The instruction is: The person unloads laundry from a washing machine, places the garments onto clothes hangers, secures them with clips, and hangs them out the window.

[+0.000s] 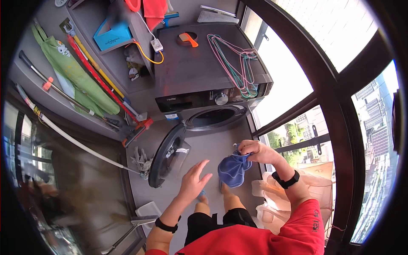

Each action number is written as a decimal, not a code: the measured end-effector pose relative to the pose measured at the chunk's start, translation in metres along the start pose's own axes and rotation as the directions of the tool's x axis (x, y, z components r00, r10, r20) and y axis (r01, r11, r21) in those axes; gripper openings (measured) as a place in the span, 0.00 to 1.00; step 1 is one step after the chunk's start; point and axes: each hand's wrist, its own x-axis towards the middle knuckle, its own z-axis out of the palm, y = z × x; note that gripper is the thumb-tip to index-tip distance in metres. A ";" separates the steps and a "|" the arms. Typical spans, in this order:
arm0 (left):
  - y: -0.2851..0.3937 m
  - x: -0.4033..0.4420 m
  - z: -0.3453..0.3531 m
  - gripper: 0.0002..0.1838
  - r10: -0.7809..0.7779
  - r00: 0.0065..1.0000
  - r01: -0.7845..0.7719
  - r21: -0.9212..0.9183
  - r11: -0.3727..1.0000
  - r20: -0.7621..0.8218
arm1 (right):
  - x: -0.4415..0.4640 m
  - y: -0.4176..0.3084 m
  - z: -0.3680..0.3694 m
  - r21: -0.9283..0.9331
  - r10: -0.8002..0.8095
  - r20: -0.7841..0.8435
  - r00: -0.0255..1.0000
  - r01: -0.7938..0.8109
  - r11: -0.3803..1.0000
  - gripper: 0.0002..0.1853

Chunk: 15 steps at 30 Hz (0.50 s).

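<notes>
A bunched blue cloth (233,171) hangs from my right hand (251,151), whose fingers are closed around its top. To the left of the cloth, my left hand (194,181) is raised with its fingers apart and nothing in it. Beyond both hands stands a dark front-loading washing machine (191,63). Its round door (167,158) is swung out to the left, not far from my left hand, and the drum opening (212,117) shows dark inside.
Pink and green hangers (234,63) and an orange brush (189,39) lie on the machine. Mops and a green apron (76,72) hang at the left. A dustpan (148,210) stands lower left. Windows and a peach curtain (312,193) are on the right.
</notes>
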 end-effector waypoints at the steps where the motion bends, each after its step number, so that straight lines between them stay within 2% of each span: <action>1: 0.019 0.017 0.000 0.23 0.152 0.988 -0.152 0.026 0.988 -0.003 | -0.007 -0.027 0.001 0.020 0.014 0.004 1.000 -0.015 1.000 0.10; 2: 0.034 0.030 -0.001 0.24 0.309 0.951 -0.308 0.057 0.950 -0.009 | -0.013 -0.051 0.004 0.008 -0.007 -0.053 0.999 0.007 1.000 0.10; 4: 0.050 0.037 -0.002 0.23 0.210 0.915 -0.218 -0.018 0.976 0.345 | -0.028 -0.090 0.006 -0.024 -0.052 -0.162 0.985 0.049 0.999 0.11; 5: 0.055 0.037 0.000 0.23 0.158 0.844 -0.164 -0.033 0.986 0.512 | -0.038 -0.103 0.005 -0.006 -0.050 -0.229 0.972 0.050 0.999 0.12; 8: 0.060 0.021 -0.004 0.21 0.208 0.826 -0.157 -0.141 0.978 0.523 | -0.067 -0.119 -0.002 -0.218 -0.164 -0.385 0.908 0.083 0.972 0.11; 9: 0.070 0.012 -0.010 0.18 0.126 0.880 -0.032 -0.208 0.978 0.459 | -0.075 -0.125 0.001 -0.317 -0.165 -0.465 0.870 0.011 0.948 0.12; 12: 0.075 -0.004 -0.017 0.16 0.100 0.963 -0.020 -0.304 0.952 0.250 | -0.088 -0.121 0.010 -0.672 -0.270 -0.548 0.792 -0.224 0.706 0.14; 13: 0.086 -0.006 -0.025 0.16 0.068 0.967 0.002 -0.275 0.961 0.246 | -0.094 -0.110 0.010 -0.706 -0.291 -0.536 0.792 -0.233 0.668 0.15; 14: 0.097 -0.007 -0.034 0.15 0.035 0.970 0.025 -0.243 0.970 0.242 | -0.100 -0.101 0.010 -0.659 -0.259 -0.591 0.764 -0.272 0.701 0.15; 15: 0.096 -0.009 -0.034 0.16 0.068 0.972 -0.020 -0.209 0.978 0.225 | -0.106 -0.094 0.010 -0.607 -0.227 -0.645 0.729 -0.310 0.732 0.15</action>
